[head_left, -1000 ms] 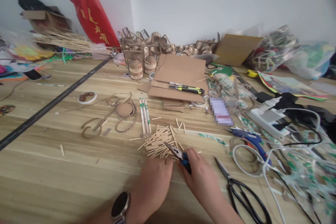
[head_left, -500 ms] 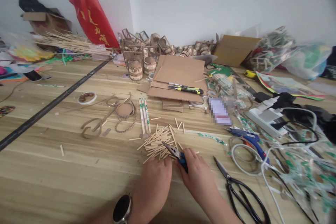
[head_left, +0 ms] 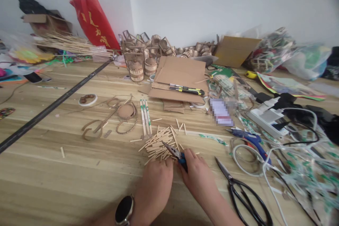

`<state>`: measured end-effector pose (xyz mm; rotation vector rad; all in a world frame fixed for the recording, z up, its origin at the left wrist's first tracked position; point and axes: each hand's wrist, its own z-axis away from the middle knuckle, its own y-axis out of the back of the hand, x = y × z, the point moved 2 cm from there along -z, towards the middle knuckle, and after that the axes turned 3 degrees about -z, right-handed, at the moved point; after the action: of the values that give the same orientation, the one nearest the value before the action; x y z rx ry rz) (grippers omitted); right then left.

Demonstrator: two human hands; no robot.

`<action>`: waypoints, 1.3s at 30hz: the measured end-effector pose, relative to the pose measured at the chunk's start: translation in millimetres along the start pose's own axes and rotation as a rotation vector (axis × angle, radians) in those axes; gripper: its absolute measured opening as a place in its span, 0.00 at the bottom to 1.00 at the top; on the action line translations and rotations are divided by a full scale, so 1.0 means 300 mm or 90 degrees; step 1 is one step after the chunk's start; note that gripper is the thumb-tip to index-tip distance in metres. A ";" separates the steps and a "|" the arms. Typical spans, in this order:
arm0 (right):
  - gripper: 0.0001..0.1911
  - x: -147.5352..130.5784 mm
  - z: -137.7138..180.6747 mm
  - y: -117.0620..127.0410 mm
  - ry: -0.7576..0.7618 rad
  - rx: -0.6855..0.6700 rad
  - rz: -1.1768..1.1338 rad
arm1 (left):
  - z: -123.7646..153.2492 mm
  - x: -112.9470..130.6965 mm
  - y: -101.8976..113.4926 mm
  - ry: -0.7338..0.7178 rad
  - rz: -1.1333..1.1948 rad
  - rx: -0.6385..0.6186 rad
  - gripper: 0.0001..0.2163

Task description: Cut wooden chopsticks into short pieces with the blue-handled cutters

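- The right hand [head_left: 197,176] is closed around the blue handles of the needle-nose pliers [head_left: 175,152], with the fingers wrapped tightly on the grips. The metal nose is pointed up and to the left into the heap of short wooden sticks [head_left: 158,143].
- The left hand [head_left: 156,183] is laid palm down just beside the right one, its fingers curled at the near edge of the heap. Whether a stick is pinched beneath them cannot be told. A dark wristwatch [head_left: 124,210] is worn on that wrist.
- The heap is spread on the wooden table [head_left: 53,169] directly ahead of both hands, with a few loose sticks scattered around it.
- Black-handled scissors [head_left: 242,192] are laid to the right of the right hand, apart from it. A blue hot glue gun [head_left: 251,140] is seen beyond them among white cables.
- Paper-wrapped chopsticks [head_left: 145,116] are placed just behind the heap, next to a round cardboard disc [head_left: 126,110].
- A small white dish [head_left: 92,102], further left, is filled with a few brown round pieces.
- Two yellow-and-black utility knives [head_left: 188,90] are rested on folded cardboard sheets [head_left: 181,72].
- Two small lidded woven baskets [head_left: 137,70] are stood behind the cardboard, and their contents are hidden.
- By the wall, a clear plastic bag [head_left: 272,51] is stuffed with green and pale strips. A brown cardboard box [head_left: 235,51] is stood next to it, its inside not visible.
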<state>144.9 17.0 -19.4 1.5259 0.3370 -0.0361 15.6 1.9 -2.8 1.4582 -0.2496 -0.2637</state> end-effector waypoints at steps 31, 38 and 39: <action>0.12 0.029 0.062 0.159 -0.193 -0.411 -0.750 | -0.036 -0.119 0.010 0.020 0.852 -0.073 0.19; 0.08 -0.008 0.040 0.166 -0.167 -0.406 -0.687 | -0.027 -0.095 0.026 -0.002 0.799 -0.087 0.17; 0.08 -0.010 0.039 0.169 -0.165 -0.404 -0.679 | -0.026 -0.094 0.029 -0.005 0.793 -0.082 0.16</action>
<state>156.0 7.7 30.5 0.5735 0.8283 -0.8739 -8.2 19.2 5.1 0.9490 -1.0535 0.7119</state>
